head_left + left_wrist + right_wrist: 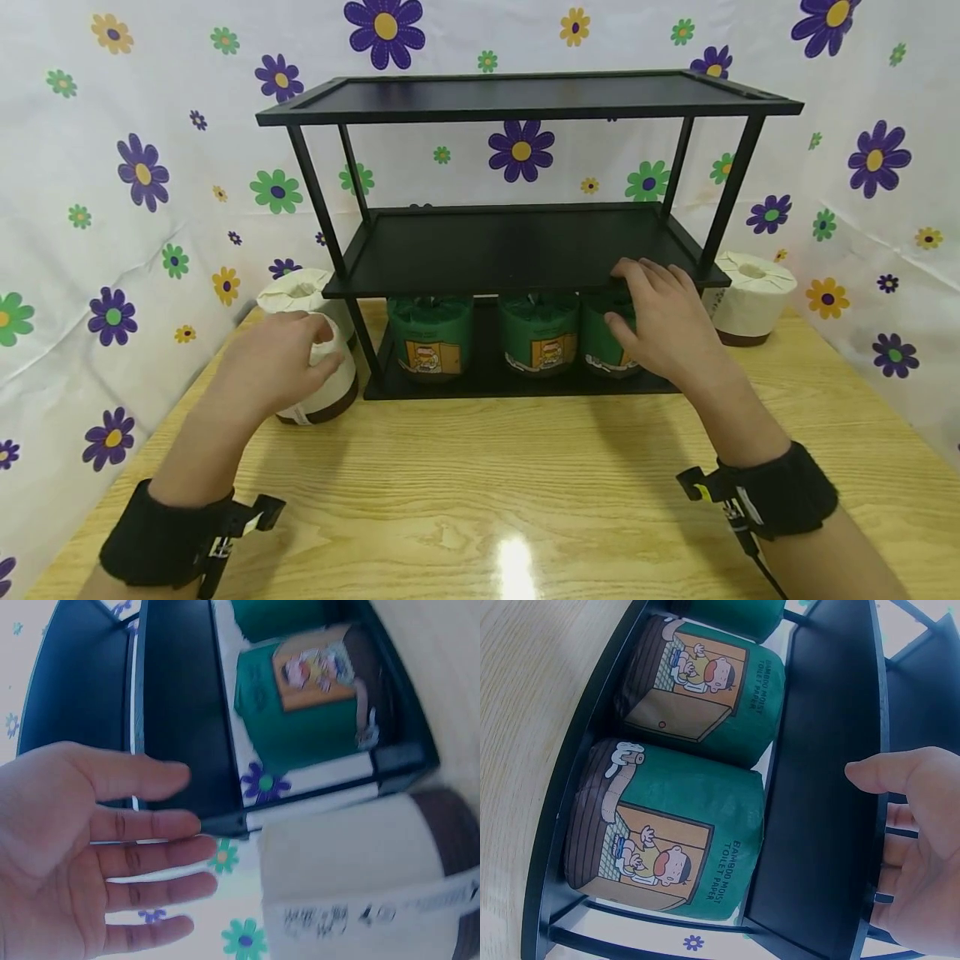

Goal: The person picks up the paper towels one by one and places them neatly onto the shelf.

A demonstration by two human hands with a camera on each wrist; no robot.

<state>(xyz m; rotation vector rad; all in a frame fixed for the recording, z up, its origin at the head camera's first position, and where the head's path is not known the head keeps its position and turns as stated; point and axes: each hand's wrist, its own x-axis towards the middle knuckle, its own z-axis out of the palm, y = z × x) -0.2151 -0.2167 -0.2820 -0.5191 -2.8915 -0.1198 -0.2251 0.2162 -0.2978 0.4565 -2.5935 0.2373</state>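
Note:
My left hand (262, 367) hovers just above a cream-wrapped toilet paper roll (352, 870) at the left of a black shelf rack (510, 250). In the left wrist view its fingers are extended and apart from the roll. My right hand (663, 321) is at the front edge of the rack's middle shelf, right side, with fingers over the edge and nothing held; whether they touch it I cannot tell. On the bottom shelf stand three green toilet paper rolls: a left one (431, 337), a middle one (540, 333) and a right one (603, 342), partly hidden by the right hand.
Behind the near cream roll stands another cream roll (296, 287). A further cream roll (753, 300) stands to the right of the rack. The top shelf (517, 92) overhangs the middle one. A wooden table (480, 475) lies below, and flowered cloth (465, 50) surrounds it.

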